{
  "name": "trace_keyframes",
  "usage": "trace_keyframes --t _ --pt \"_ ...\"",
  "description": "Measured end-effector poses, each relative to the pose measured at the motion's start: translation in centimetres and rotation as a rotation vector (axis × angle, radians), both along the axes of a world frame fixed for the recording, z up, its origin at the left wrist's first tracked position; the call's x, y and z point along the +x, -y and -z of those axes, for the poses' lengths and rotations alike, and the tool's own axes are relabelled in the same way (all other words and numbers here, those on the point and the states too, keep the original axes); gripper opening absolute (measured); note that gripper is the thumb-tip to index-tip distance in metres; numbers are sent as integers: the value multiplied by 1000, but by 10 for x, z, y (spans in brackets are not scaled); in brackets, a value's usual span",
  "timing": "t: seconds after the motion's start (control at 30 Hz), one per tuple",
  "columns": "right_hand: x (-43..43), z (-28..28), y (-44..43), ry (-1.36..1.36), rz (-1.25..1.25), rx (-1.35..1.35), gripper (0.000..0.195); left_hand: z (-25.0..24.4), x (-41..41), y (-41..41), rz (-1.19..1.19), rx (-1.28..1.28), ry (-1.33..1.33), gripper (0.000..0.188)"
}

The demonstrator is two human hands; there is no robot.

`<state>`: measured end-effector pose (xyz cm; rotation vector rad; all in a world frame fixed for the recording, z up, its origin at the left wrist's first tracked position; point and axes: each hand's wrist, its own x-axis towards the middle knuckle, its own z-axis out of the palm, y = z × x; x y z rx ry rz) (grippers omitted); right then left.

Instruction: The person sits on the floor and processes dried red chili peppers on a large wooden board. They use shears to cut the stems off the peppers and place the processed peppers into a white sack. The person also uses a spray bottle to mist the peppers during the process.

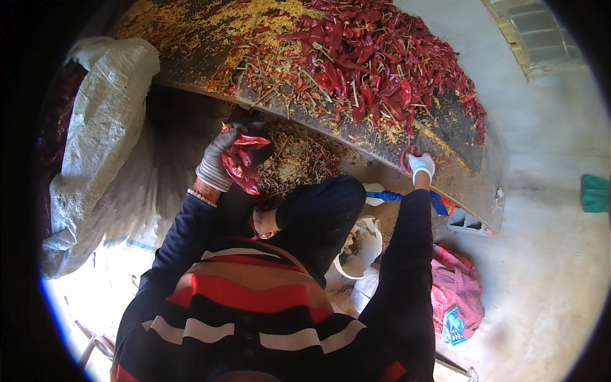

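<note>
My left hand (220, 155), in a grey striped glove, holds several dried red chili peppers (243, 160) in front of the table edge. Below them, a heap of cut stems and scraps (298, 160) lies on the floor. At the table's near edge on the right, my right hand (422, 164) wears a white glove. It grips a tool with red loop handles, apparently scissors (407, 156); the blades cannot be made out. A large pile of dried red chilies (382, 62) covers the table (448, 119), with loose stems and yellow seeds (258, 19) spread to its left.
A big white woven sack (102, 138) with red chilies at its mouth stands at the left. Beside my knee is a white bucket (370, 248) with scraps in it. Reddish cloth (458, 286) lies by the wall, near a grey hollow block (465, 219) under the table corner.
</note>
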<state>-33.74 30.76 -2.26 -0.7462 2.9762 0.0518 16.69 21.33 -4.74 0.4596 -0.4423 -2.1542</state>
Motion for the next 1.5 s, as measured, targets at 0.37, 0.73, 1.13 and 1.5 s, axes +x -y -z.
trace_keyframes --t 0.37,0.73,1.13,1.5 --pt "50 -5 -40 56 -129 -49 46 -2 11 1 -55 -49 132 30" --pt "62 16 -54 741 235 -1153 25 -1 -15 -15 -76 -188 471 15" --pt "287 -56 -27 266 -1107 -534 52 -7 -11 -22 92 -448 637 16" --pt "306 -67 -9 91 -1235 -351 49 0 -4 -20 102 -576 665 18"
